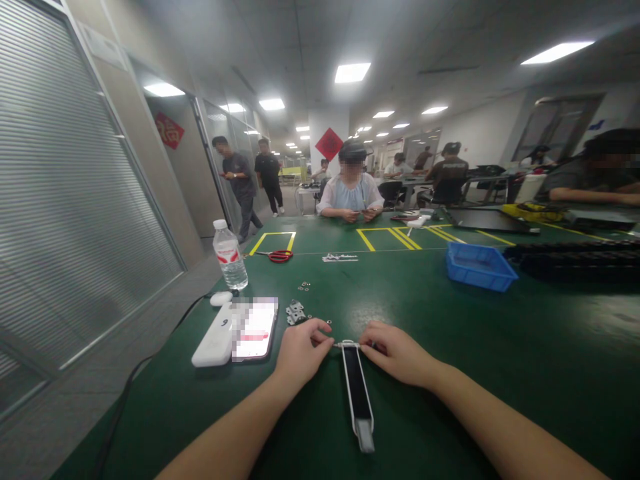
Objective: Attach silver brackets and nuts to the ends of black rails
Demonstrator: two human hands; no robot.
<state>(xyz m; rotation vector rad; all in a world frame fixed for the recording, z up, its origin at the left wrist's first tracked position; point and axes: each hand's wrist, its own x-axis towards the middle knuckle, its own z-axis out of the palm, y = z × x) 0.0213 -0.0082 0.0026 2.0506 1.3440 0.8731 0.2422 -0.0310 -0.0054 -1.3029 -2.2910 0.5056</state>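
Observation:
A long, narrow piece with a white rim and a black middle (356, 383) lies on the table between my forearms, a grey tab (366, 437) at its near end. Across its far end runs a thin light crosspiece (349, 344). The left end of this crosspiece is pinched between the thumb and fingers of my left hand (303, 347). My right hand (395, 351) has its fingertips closed at the right end; its other fingers are curled. Just beyond my left hand sit small metal brackets (296, 312) and several small rings (304, 287).
On the left are a white power bank (214, 340), a lit phone (255, 330), a white case (221, 299) and a water bottle (231, 257). Red-handled scissors (280, 256), small strips (340, 258) and a blue tray (480, 268) lie farther off. A person (351, 190) sits opposite.

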